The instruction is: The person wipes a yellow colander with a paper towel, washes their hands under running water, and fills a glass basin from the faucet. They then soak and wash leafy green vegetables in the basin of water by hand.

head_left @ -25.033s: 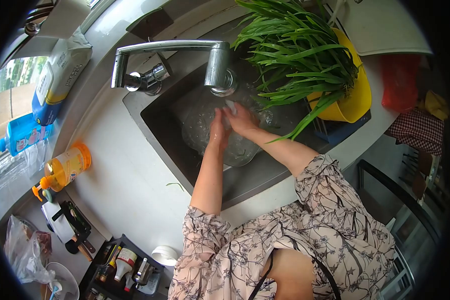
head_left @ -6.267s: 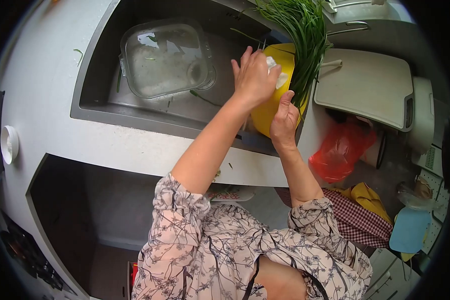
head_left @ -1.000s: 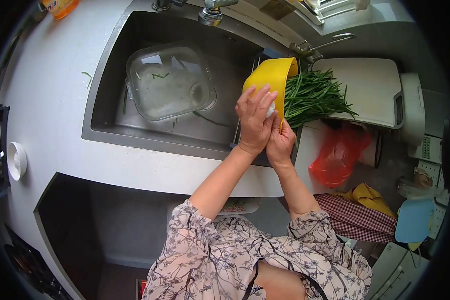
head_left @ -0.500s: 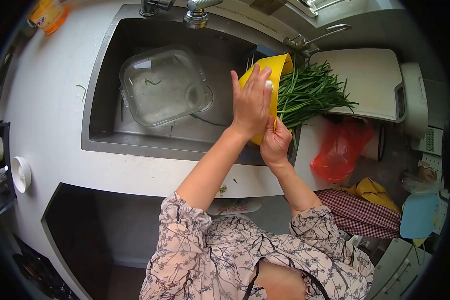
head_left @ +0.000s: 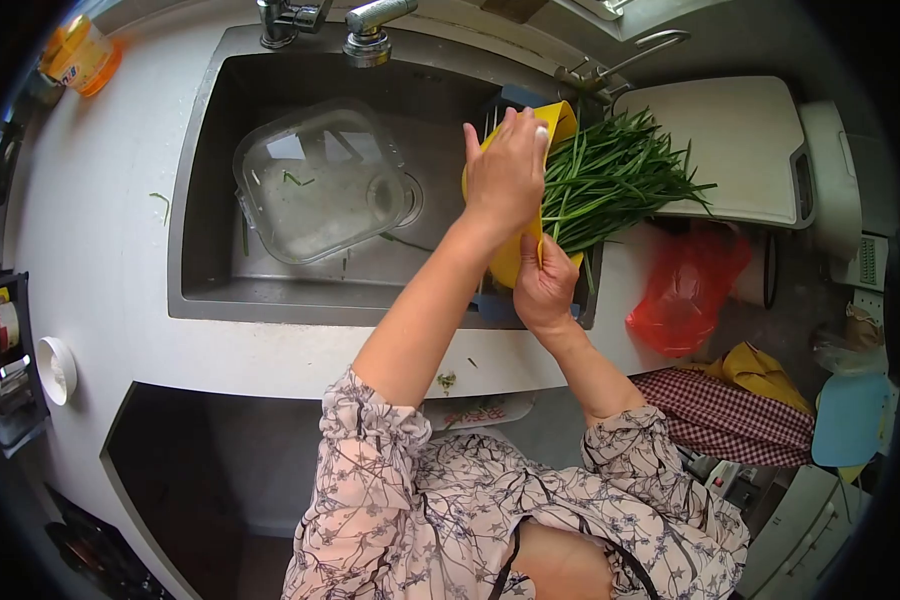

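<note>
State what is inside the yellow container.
Long green leaves stick out of the open side of the yellow container. Anything deeper inside is covered by its wall and the left hand.

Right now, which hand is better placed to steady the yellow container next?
The right hand, I'd judge: it pinches the near edge of the yellow container. The left hand lies over it farther back, something white showing by its fingers.

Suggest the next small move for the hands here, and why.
I'd probably slide the left hand down the wall of the yellow container: it lies over that wall with a small white wad showing at its fingers, yellow surface shows below it, and the right hand pinches the edge lower down, which should help steady things.
</note>
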The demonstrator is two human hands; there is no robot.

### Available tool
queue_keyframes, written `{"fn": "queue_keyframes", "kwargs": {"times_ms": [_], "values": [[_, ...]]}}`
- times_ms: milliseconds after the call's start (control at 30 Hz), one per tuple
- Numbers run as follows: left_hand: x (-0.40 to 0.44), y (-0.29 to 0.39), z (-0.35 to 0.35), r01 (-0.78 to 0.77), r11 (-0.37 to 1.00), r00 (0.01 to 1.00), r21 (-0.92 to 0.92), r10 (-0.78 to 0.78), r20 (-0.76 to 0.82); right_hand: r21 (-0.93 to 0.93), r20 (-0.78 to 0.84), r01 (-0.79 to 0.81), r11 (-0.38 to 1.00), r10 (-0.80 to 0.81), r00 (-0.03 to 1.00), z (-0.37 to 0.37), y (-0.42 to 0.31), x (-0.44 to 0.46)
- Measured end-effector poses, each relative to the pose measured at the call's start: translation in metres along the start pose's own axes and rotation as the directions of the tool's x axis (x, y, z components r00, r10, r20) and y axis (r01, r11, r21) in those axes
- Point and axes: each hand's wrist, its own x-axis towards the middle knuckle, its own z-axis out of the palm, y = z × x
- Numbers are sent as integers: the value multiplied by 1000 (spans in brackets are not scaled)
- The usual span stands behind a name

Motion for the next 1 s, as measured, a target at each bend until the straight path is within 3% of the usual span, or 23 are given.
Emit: {"fn": "queue_keyframes", "kwargs": {"times_ms": [67,100,167,200,267,300,433,533,633,700,800,900,1000], "values": [[22,-7,-9,143,986,978,-83,-127,167,-156,104,-44,987,60,993,-9,8,-6],[26,-9,-13,217,969,951,-115,-183,251,-148,64,0,989,9,998,-8,5,-6],[-5,-10,-8,15,991,1000,-133,-18,-22,-127,-35,88,988,-93,995,-3,-2,-7],[-26,-9,-6,-79,990,986,-119,60,-156,-63,-66,65,996,-69,995,-1,-3,-4],[-63,3,3,-176,984,943,-27,161,-291,62,-118,11,998,-3,993,3,-2,-3],[-68,2,6,-161,985,934,-67,130,-334,0,-79,36,999,-36,996,1,1,-5],[-37,-34,-3,-8,990,969,-144,-28,-247,-43,2,-7,999,7,1000,-9,4,-6],[-36,-102,-3,84,996,983,15,-81,-162,0,-14,-41,999,41,999,-7,9,-7],[-54,-102,-21,254,944,916,-213,-305,-261,61,-18,-123,991,124,992,-9,2,-8],[-57,-80,-28,194,874,892,-446,-346,-290,69,38,-221,973,218,975,-13,-22,-4],[-63,-46,-28,61,762,917,-645,-299,-266,253,-95,-145,957,174,980,-3,-38,3],[-77,-8,-19,-48,924,931,-380,-96,-352,250,-126,-96,963,131,983,2,-44,12],[-77,-1,-7,-38,946,924,-322,-90,-372,156,-66,-103,982,115,991,2,-26,12]]}}
